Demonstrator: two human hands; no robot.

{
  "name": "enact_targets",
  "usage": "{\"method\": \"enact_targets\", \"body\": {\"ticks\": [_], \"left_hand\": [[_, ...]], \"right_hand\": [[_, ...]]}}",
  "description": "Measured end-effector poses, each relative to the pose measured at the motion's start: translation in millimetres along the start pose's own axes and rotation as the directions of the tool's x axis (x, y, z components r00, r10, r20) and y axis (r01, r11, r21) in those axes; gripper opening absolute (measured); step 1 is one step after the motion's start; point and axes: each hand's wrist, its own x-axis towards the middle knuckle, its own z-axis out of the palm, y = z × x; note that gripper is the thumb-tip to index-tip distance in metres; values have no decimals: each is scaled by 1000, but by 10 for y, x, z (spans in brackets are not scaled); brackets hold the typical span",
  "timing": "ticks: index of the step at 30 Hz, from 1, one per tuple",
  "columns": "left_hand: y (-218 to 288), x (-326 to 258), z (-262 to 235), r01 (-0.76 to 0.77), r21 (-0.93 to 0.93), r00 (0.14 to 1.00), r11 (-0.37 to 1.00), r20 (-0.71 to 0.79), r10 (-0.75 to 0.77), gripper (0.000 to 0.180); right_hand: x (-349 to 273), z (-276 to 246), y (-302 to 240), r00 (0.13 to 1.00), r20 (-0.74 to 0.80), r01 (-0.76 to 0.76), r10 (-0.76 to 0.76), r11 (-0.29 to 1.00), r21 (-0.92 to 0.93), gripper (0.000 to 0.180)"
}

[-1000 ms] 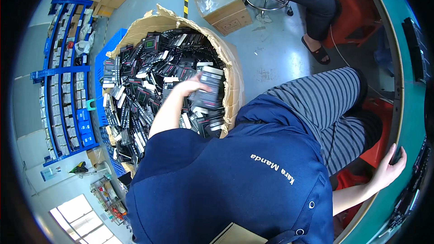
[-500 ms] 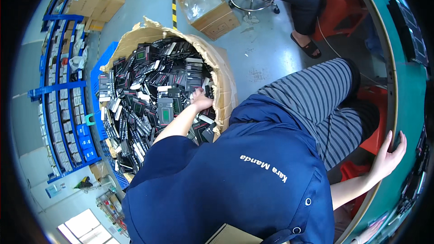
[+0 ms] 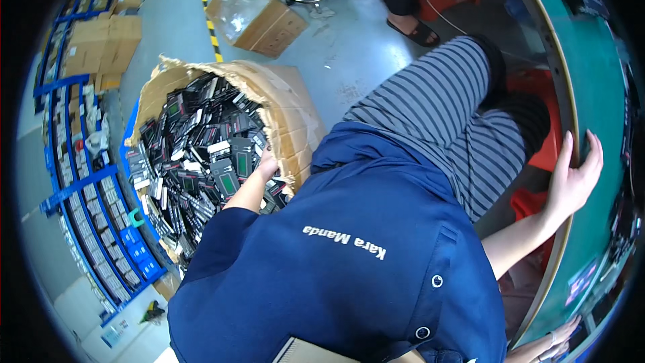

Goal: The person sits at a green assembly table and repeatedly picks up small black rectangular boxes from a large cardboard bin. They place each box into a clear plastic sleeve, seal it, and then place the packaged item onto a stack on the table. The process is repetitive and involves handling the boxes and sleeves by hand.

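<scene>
My left arm reaches down into a large torn-rimmed cardboard carton [image 3: 295, 117] heaped with small flat black boxes, some with white edges. My left hand [image 3: 268, 163] is among the boxes at the carton's near right wall; its fingers are mostly hidden, and whether they grip anything does not show. Just left of it lies a black box with a green rectangle [image 3: 227, 179]. On the right, my right hand [image 3: 572, 178] rests on the edge of the green-topped table [image 3: 586, 77], thumb and fingers apart, holding nothing.
Blue shelving [image 3: 87, 181] with many small boxes stands at the left. An open carton with clear plastic [image 3: 259, 20] and a seated person's sandalled foot [image 3: 416, 30] are at the top. Another person's hand [image 3: 559, 341] is at the table's lower right, near black items.
The whole view has shifted, moving the carton leftward and down in the picture. My left hand sits deeper among the boxes, its fingers now less visible. My right hand stays on the table edge.
</scene>
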Motion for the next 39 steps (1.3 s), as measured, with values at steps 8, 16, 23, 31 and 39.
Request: {"method": "enact_targets", "body": {"ticks": [8,16,23,31,39], "left_hand": [[183,-181,-360,-162,-378,969,912,-236,75,38],[812,-605,-1897,-552,-600,798,579,-580,160,40],[2116,-1327,-1908,-831,-550,555,86,-806,207,53],[3899,-1378,929,-286,-872,679,397,107,726,42],[4850,-2459,3684,38,-535,214,844,829,516,54]], "right_hand": [[-3,-71,-106,1000,11,-25,25,1000,-6,37],[-32,-92,-7,996,91,-20,16,999,49,42],[-69,-132,-77,999,33,-17,17,1000,22,43],[-174,-261,-431,991,70,-124,110,965,233,81],[-450,-551,-158,970,-34,-205,239,889,409,90]]}}
